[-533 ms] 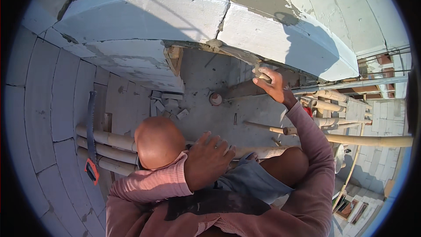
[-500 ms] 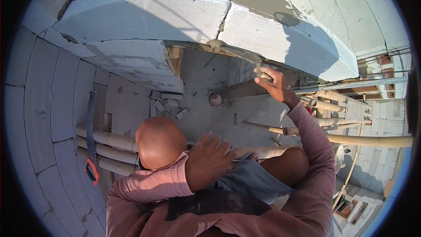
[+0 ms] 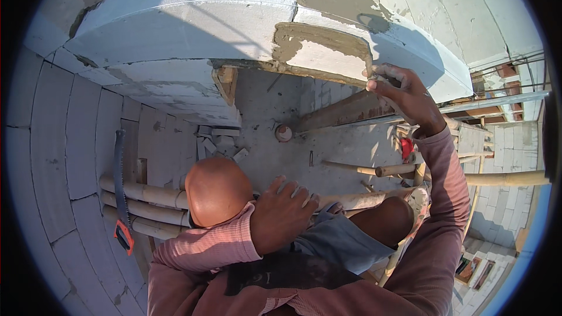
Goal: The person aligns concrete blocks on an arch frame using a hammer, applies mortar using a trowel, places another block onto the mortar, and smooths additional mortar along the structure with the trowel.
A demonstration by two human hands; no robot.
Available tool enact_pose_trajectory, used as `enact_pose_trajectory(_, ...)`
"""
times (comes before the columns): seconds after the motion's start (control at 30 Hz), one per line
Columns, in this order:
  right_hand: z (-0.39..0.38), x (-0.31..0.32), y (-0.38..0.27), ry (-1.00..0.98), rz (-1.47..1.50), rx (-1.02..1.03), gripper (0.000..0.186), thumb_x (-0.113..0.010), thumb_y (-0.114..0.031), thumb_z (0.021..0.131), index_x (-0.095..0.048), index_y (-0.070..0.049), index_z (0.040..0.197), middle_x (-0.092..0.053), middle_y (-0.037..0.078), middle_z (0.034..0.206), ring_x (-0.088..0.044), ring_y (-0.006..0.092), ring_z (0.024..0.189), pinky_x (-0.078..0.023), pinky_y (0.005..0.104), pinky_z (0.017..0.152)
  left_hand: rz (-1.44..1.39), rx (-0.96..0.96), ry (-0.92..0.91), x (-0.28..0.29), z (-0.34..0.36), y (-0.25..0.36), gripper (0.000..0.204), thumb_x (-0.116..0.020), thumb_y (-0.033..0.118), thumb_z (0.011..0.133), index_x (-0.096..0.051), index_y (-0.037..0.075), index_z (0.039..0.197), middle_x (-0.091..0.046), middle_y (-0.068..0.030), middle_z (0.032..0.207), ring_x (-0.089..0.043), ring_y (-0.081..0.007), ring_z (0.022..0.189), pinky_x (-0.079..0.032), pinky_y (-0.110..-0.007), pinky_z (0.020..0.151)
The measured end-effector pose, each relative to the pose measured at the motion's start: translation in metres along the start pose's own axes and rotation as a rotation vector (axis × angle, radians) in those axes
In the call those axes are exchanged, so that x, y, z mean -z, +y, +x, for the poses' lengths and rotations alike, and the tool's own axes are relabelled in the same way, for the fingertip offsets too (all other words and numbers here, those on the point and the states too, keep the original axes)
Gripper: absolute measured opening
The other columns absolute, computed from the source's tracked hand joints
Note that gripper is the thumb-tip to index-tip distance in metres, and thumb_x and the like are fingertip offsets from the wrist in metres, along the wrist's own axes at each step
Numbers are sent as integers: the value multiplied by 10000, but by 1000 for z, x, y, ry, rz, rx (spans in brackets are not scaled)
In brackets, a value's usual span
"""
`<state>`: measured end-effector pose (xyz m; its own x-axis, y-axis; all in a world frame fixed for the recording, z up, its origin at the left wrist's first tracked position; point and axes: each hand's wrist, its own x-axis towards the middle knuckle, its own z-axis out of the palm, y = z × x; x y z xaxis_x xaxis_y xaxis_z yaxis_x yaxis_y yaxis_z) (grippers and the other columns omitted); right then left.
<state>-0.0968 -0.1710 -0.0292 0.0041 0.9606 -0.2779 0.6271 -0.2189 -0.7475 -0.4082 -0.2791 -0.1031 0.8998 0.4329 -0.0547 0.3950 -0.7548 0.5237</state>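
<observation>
My right hand (image 3: 408, 93) is closed round the handle end of a mortar-smeared trowel (image 3: 333, 55). Its blade lies broadside along the face of a white block (image 3: 205, 29), over the joint with the neighbouring block; mortar coats its edges while the middle looks pale. Much of the handle is hidden by my fingers. Grey mortar (image 3: 333, 0) is spread over the top of the blocks. My left hand (image 3: 284, 213) hangs loosely above my lap, fingers apart and holding nothing, with that forearm across my raised left knee.
A handsaw (image 3: 122, 181) with a red-black handle stands by bamboo poles (image 3: 146, 193) at the left. Below the block wall are block offcuts (image 3: 218, 140) and a round bucket-like container (image 3: 283, 133). More bamboo (image 3: 404, 169) and a metal bar (image 3: 497, 102) lie at the right.
The trowel has turned from nearly edge-on below the blocks to broadside over the block joint. My right hand has moved up and right; my left hand has barely moved.
</observation>
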Motion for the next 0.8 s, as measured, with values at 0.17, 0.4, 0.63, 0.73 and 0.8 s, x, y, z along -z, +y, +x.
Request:
enact_pose_trajectory(0.17, -6, 15, -1, 11, 43, -6, 504, -723, -366, 888, -670, 55, 1161, -625, 21, 817, -548, 93, 689, -457, 256, 659, 18, -29, 33, -4, 0, 0, 518, -716, 292, 811, -594, 81, 1269, -629, -120, 1148, -594, -275, 1139, -431, -499, 1040)
enact_pose_trajectory(0.4, -22, -6, 24, 9, 202, 10, 429, -696, -335, 935, -676, 34, 1153, -636, 20, 872, -565, 83, 695, -468, 245, 633, 12, -9, 41, -4, -4, 0, 503, -717, 285, 810, -593, 80, 1252, -621, -123, 1143, -591, -282, 1133, -430, -498, 1040)
enact_pose_trajectory(0.63, 16, -36, 60, -270, 506, -111, 467, -636, -278, 962, -579, 87, 1248, -615, 80, 886, -547, 126, 633, -427, 260, 554, -17, -25, -1, -5, -1, 3, 501, -717, 271, 811, -586, 74, 1252, -619, -118, 1116, -592, -282, 1114, -434, -496, 1032)
enact_pose_trajectory(0.73, 24, -41, 73, -275, 487, -204, 459, -622, -272, 966, -579, 85, 1252, -611, 90, 890, -544, 127, 632, -425, 256, 555, 6, -4, 37, -3, -2, 4, 499, -714, 270, 809, -591, 68, 1248, -619, -113, 1106, -595, -278, 1104, -438, -493, 1026)
enact_pose_trajectory(0.8, 24, -39, 74, -278, 463, -194, 493, -636, -286, 956, -571, 95, 1261, -610, 80, 890, -537, 124, 630, -426, 252, 562, 8, -6, 43, -4, -5, 5, 507, -714, 270, 808, -591, 63, 1254, -620, -113, 1117, -594, -275, 1106, -435, -489, 1029)
